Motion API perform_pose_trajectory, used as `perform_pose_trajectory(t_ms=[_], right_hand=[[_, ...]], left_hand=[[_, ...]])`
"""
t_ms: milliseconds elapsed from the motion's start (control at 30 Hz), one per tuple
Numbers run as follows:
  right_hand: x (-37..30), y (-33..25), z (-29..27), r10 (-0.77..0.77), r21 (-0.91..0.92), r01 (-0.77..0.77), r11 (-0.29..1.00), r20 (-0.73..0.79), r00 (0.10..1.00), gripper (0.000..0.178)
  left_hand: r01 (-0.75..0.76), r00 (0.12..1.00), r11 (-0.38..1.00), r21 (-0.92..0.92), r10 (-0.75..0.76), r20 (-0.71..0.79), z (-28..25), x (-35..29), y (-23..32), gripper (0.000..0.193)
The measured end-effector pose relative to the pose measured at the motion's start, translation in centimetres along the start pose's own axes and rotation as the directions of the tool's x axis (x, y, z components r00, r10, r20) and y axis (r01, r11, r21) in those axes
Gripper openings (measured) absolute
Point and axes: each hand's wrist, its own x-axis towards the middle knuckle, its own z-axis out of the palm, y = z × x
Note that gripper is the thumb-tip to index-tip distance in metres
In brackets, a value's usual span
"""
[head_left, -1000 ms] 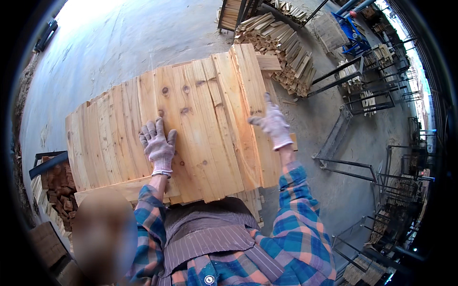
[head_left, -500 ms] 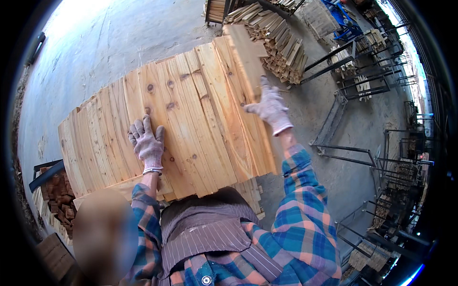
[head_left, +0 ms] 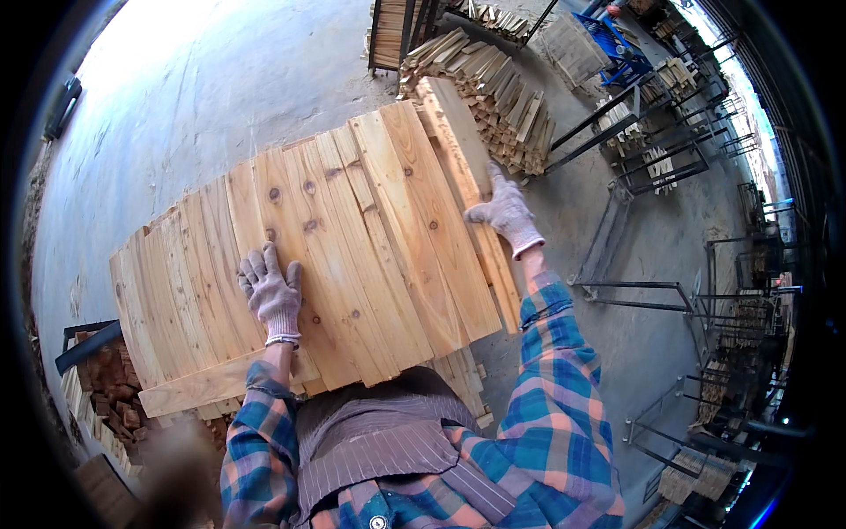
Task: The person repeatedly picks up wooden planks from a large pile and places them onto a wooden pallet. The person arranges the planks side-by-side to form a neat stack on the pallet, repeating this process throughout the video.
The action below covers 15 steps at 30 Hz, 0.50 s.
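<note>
The right hand (head_left: 504, 210) has slid to the outermost plank (head_left: 465, 189); left hand (head_left: 271, 291) lies flat, open, on the plank panel (head_left: 308, 264); aligning looks underway; next, snug that edge.

No packages, labels, signs or screens show anywhere in the view: nothing wrapped, nothing printed, nothing lit.

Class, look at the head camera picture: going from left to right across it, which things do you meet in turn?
Crate of wood offcuts → gloved left hand flat on the plank panel → gloved right hand at the panel's right edge → metal racks with stacked wood.
</note>
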Motion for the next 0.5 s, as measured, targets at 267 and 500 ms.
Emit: perform_pose_trajectory(t_ms=[267,500], right_hand=[[-0.1,0.6,1.3,-0.02,0.074,0.019,0.997,0.02,1.0,0.107],[-7.6,5.2,-3.2,0.082,0.849,0.172,0.499,-0.244,0.966,0.086]], left_hand=[[-0.015,1.0,1.0,0.024,0.015,-0.013,-1.0,-0.3,0.1,0.068],[-0.021,0.999,1.0,-0.001,0.021,-0.031,-0.5,0.2,0.3,0.067]])
